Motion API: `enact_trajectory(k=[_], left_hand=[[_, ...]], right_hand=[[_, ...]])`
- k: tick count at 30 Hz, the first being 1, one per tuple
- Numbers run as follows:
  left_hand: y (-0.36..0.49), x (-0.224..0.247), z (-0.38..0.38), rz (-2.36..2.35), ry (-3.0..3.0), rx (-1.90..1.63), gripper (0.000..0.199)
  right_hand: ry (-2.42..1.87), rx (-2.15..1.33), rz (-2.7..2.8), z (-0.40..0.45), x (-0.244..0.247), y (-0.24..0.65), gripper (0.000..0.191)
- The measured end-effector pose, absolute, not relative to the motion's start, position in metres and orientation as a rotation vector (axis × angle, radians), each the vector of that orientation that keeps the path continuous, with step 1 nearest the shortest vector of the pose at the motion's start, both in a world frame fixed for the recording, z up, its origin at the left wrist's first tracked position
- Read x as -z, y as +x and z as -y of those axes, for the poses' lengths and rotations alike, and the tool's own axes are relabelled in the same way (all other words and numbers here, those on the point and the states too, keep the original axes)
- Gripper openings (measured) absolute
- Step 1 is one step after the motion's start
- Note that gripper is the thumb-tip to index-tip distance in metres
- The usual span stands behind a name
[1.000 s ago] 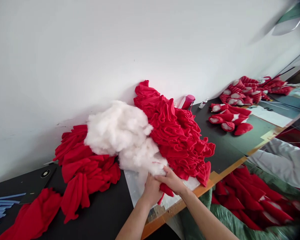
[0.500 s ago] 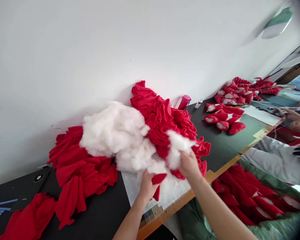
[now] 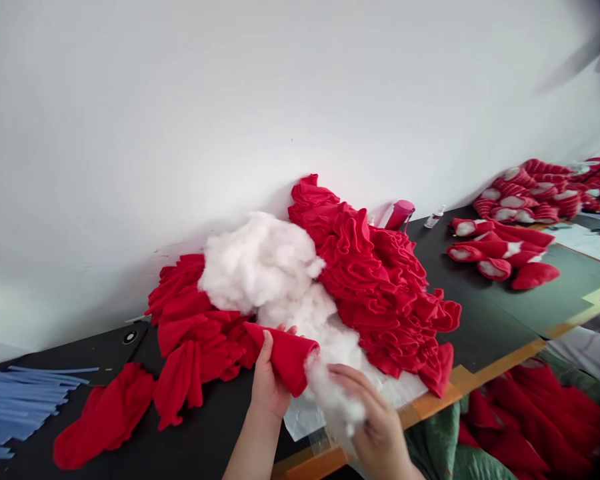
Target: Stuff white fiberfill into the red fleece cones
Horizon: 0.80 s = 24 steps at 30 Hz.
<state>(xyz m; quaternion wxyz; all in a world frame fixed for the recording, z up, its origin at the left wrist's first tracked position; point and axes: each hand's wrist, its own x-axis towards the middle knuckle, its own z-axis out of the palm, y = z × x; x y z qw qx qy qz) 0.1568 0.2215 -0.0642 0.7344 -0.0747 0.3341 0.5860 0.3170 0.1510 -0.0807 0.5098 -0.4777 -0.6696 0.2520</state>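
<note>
A red cone-shaped fabric piece (image 3: 286, 357) lies in my left hand (image 3: 273, 383), its thumb on the near side and fingertips showing behind. The wide mouth of the piece faces right. At that mouth my right hand (image 3: 377, 427) grips a tuft of white stuffing (image 3: 333, 400), whose end touches the opening. Behind my hands rises a large heap of white stuffing (image 3: 260, 260). Piles of red fabric pieces flank it, one on the left (image 3: 195, 340) and a taller one on the right (image 3: 375, 287).
Stuffed red pieces (image 3: 505, 250) lie farther right, with striped stuffed ones (image 3: 535, 190) behind. A pink bottle (image 3: 399, 215) and a small clear bottle (image 3: 434, 217) stand near the wall. Blue strips (image 3: 20, 407) lie at left. A green sack (image 3: 435, 440) holds red pieces below the table edge.
My left hand has raised and turned the red piece so its mouth faces right. My right hand has brought the stuffing down to that mouth. The view has swung left.
</note>
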Motion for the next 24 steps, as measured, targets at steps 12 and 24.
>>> enact_trajectory(k=[12, 24], left_hand=[[0.152, 0.065, -0.208, -0.686, -0.011, -1.170, 0.045], [0.150, 0.068, -0.202, -0.627, 0.022, -1.102, 0.052]], right_hand=[[-0.768, -0.210, 2.299, -0.180, 0.083, 0.289, 0.041], [-1.022, -0.133, 1.909, -0.168, 0.086, 0.275, 0.051]])
